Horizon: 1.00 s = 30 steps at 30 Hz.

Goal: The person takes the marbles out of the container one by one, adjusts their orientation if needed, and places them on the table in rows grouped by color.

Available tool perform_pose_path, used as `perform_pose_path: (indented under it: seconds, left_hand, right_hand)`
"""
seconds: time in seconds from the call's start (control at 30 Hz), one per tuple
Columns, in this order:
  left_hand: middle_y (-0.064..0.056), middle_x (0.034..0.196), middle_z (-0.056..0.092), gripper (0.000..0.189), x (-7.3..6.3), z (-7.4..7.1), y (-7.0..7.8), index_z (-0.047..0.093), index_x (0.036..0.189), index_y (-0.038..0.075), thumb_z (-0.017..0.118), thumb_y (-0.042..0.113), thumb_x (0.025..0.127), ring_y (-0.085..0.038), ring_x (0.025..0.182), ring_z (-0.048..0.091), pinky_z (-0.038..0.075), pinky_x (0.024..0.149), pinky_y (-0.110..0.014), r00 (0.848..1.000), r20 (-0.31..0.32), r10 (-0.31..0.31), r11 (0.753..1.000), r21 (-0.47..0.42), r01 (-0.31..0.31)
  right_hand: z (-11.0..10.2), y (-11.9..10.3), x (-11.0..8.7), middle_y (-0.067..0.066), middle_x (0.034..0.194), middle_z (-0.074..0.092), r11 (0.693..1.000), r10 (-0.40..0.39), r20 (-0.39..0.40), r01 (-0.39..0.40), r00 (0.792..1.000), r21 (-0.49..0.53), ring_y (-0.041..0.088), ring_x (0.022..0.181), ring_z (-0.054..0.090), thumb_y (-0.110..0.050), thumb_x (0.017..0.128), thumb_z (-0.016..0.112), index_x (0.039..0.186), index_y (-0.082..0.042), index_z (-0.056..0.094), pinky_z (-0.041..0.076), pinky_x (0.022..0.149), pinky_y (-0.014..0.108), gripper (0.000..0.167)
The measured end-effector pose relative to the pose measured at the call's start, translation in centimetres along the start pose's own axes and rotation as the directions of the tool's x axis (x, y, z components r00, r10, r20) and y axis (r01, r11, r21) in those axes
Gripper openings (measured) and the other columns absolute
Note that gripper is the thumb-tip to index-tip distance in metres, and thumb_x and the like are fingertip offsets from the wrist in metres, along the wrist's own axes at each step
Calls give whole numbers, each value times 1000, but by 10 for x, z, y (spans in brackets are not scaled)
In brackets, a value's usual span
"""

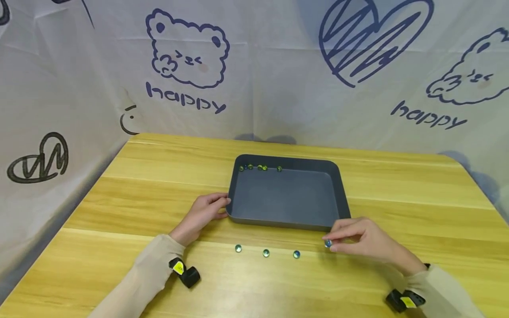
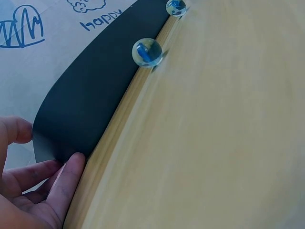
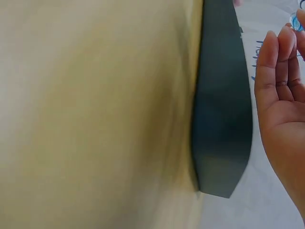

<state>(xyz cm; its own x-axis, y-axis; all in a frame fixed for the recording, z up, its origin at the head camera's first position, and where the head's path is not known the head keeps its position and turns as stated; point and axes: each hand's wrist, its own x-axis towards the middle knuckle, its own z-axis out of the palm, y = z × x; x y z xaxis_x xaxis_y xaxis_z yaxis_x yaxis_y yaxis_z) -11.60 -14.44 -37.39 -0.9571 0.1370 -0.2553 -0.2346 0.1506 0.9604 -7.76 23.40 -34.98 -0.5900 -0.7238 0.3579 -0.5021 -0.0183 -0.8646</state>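
Note:
A dark grey rectangular tray (image 1: 284, 194) lies on the wooden table. My left hand (image 1: 203, 215) rests its fingertips against the outside of the tray's left side, near the front corner; in the left wrist view, the fingers (image 2: 69, 183) touch the tray wall (image 2: 90, 100) low down. My right hand (image 1: 363, 238) pinches a clear blue glass marble (image 1: 328, 243) between thumb and fingers, just in front of the tray's front right corner. In the right wrist view, that marble (image 3: 296, 22) is partly cut off by the frame edge.
Three glass marbles lie in a loose row before the tray: a left one (image 1: 238, 248), a middle one (image 1: 266, 253) and a right one (image 1: 296, 254). Several greenish marbles (image 1: 260, 168) sit along the tray's back left edge. Behind the table (image 1: 159, 176) hangs a white drawn-on cloth (image 1: 278, 88).

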Motion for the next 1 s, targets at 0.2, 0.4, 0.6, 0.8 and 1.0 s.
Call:
perform_pose_path:
  seconds: [0.2,0.4,0.6,0.8,1.0]
  left_hand:
    - [-24,135,51,43,-1,0,0,52,133,-9,52,15,98,-31,116,55,54,90,-30,1000,4,-2,1000,0,2]
    - [-25,135,50,43,-1,1,0,52,133,-9,52,15,98,-31,117,55,54,90,-31,1000,8,0,1000,-1,0]
    - [-25,135,50,42,-1,1,-1,52,133,-10,52,15,98,-31,116,56,54,90,-31,1000,7,-1,1000,5,1]
    - [-25,135,50,43,-1,1,0,51,133,-10,52,16,98,-32,117,55,54,90,-31,1000,9,-2,1000,3,2]
    - [-25,135,50,43,0,1,-1,52,133,-9,52,16,98,-32,117,56,55,89,-31,1000,-2,-6,1000,14,6]
  right_hand:
    - [5,3,-8,7,89,69,996,90,-2,-90,996,2,13,65,55,16,80,68,104,4,73,49,49,26,28]
    - [6,4,-14,11,84,68,993,113,19,-113,993,36,14,65,55,16,81,66,105,5,73,49,49,26,28]
    - [6,10,-22,9,87,67,993,114,34,-115,993,40,13,68,57,17,83,64,109,4,72,51,52,26,30]
    - [3,9,-25,8,88,67,990,139,23,-139,990,-3,11,70,57,14,84,65,110,1,72,53,51,26,30]
    - [2,4,-22,-1,86,66,970,221,35,-216,975,-110,7,68,53,4,86,68,107,0,74,51,53,24,22]
